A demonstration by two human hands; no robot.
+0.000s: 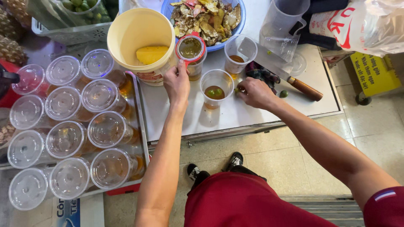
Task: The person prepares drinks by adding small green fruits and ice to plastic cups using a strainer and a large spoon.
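My left hand (176, 83) rests on the white counter, its fingers closed on the handle of a small red-rimmed strainer (190, 48) that sits over a clear plastic cup (195, 71) of amber liquid. My right hand (254, 92) is on the counter, fingers pinched on a small green fruit (236, 90) just right of a clear cup (216, 88) that holds amber liquid and two green fruits. Another clear cup (240, 52) with a little amber liquid stands behind it.
A cream bucket (141, 33) holds a yellow pineapple piece. A blue bowl (242, 21) of peelings sits behind. A wooden-handled knife (294, 80), a clear jug (284, 25), a loose green fruit (284, 93). Several lidded cups on a metal tray (143, 126) at left.
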